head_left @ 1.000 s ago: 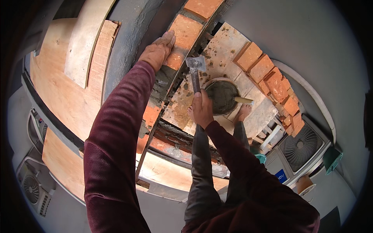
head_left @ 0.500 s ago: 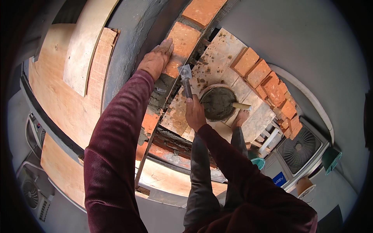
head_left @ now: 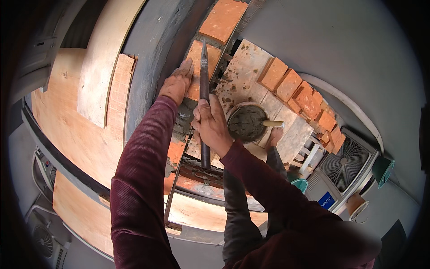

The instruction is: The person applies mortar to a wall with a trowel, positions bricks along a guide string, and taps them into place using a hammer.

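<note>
My left hand (head_left: 176, 83) rests along the left side of a laid orange brick (head_left: 213, 56), fingers extended and touching it. My right hand (head_left: 210, 123) is closed around the dark handle of a metal hammer (head_left: 204, 67), whose narrow, tapered end lies over that brick, pointing away from me. Grey mortar (head_left: 183, 114) covers the row below my left hand, and another brick (head_left: 223, 20) sits farther along it. Right of my right hand, a round bucket of mortar (head_left: 245, 125) with a pale handle (head_left: 273, 123) sticking out stands on stained boards.
Stacked bricks (head_left: 289, 85) line the boards' right edge, beside an outdoor air-conditioner unit (head_left: 342, 161), a curved pipe (head_left: 358, 107) and a green container (head_left: 383, 172). A grey ledge (head_left: 152, 40) and plywood sheets (head_left: 67, 112) are on the left. My bare foot (head_left: 275, 136) is beside the bucket.
The hammer has turned from showing its broad flat head to a narrow profile, and my right hand has moved left, closer to my left hand. The whole view has shifted slightly.
</note>
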`<state>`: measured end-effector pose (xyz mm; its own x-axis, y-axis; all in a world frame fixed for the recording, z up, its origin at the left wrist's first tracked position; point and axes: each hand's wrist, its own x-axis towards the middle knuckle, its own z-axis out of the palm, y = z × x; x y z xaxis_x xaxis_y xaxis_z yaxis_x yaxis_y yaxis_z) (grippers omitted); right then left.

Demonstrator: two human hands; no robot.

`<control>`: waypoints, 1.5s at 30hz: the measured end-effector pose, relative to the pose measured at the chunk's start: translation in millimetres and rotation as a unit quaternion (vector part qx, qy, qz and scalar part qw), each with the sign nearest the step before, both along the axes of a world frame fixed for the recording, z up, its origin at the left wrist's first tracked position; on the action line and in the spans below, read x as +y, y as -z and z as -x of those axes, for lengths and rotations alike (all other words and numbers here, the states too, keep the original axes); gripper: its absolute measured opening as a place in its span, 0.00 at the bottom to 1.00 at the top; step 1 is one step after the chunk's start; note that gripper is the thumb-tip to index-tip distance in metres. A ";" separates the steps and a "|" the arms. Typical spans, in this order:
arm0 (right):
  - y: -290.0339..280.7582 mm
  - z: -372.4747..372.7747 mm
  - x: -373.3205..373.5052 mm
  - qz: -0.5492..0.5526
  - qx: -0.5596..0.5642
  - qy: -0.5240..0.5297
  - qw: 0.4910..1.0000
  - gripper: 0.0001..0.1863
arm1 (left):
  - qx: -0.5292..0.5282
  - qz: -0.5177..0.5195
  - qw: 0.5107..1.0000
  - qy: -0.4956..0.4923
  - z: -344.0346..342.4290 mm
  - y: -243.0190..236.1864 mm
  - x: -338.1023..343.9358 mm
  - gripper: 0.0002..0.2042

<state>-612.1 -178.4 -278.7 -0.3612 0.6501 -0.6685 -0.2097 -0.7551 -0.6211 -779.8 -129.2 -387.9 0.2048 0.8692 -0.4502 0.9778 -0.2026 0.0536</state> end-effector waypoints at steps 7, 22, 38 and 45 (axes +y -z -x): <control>26.0 28.0 18.5 0.097 0.077 0.111 0.986 0.11 | -0.066 0.034 0.996 -0.050 -18.5 -30.3 15.3 0.28; -63.1 -34.7 114.3 -0.482 -0.088 -0.081 0.868 0.09 | -0.063 -0.088 0.994 -0.027 6.9 34.7 -13.4 0.32; 2.7 -16.7 100.5 -0.564 -0.244 -0.089 0.784 0.08 | 0.002 -0.039 0.999 -0.016 16.2 14.6 -16.7 0.35; -18.9 -161.4 162.2 -0.498 -0.095 0.129 0.852 0.09 | -0.241 -0.163 0.951 -0.104 -10.6 -14.2 45.9 0.39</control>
